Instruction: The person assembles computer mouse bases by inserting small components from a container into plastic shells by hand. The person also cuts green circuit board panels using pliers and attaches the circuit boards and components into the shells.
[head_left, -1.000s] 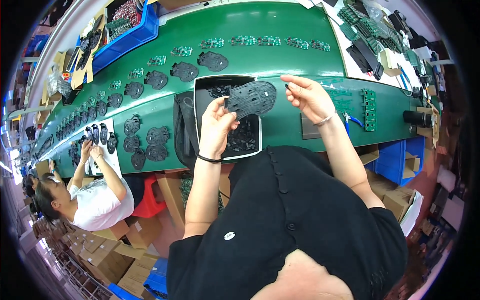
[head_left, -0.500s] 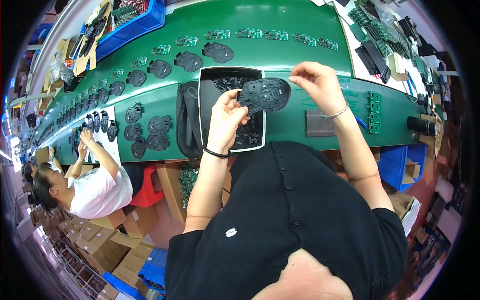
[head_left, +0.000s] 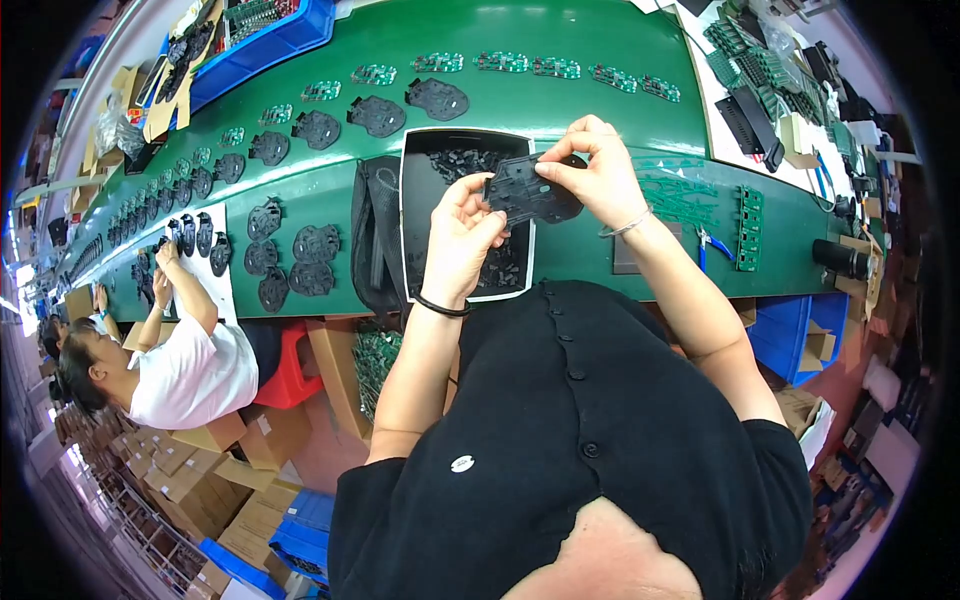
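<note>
My left hand (head_left: 462,235) grips a black plastic mouse base (head_left: 520,188) by its left end, thumb on the near side, above an open box. My right hand (head_left: 598,180) is closed in a pinch, with thumb and forefinger against the upper part of the base. Whatever lies between those fingertips is hidden. Beneath the base stands a black box with a pale rim (head_left: 425,292), holding many small black plastic pieces (head_left: 462,163).
More mouse bases (head_left: 377,116) and green circuit boards (head_left: 438,62) form rows on the green table (head_left: 590,120). A black pouch (head_left: 378,240) lies left of the box; blue-handled cutters (head_left: 704,248) lie right. A co-worker (head_left: 195,370) sits at left.
My right hand has moved left and slightly up, from beside the mouse base onto it. The base has tilted in my left hand.
</note>
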